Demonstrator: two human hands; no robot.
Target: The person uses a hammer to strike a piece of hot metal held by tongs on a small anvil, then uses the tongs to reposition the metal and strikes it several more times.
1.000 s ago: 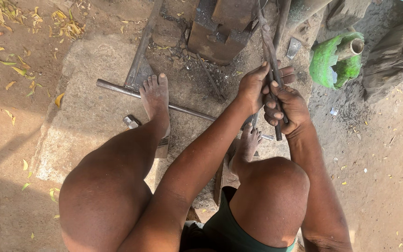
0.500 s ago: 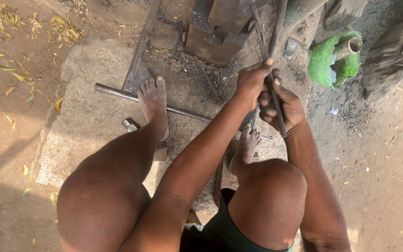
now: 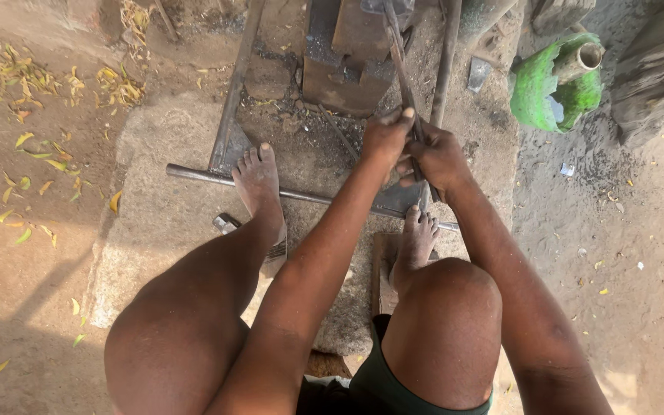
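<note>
Both fists clenched on the metal tongs point(image 3: 400, 69): left hand point(image 3: 384, 142) and right hand point(image 3: 439, 157) side by side on the near handles, jaws reaching far onto the iron block point(image 3: 351, 58). Open sandy ground right; long steel rod point(image 3: 217, 177) crosses underfoot.

From my feed, the thin rod point(image 3: 398, 54) gripped in both hands is dark grey, the same rusty dark brown-grey as the metal block point(image 3: 347, 65) it leans on and the long bar point(image 3: 217, 177) lying across the pale grey-tan stone slab point(image 3: 163, 223). The can point(image 3: 551, 88) at the upper right is bright green with a dull tan spout. I see yellow and green leaves point(image 3: 28, 142) speckling the reddish-brown dirt point(image 3: 17, 269), and the shorts point(image 3: 382, 380) are dark green.
</note>
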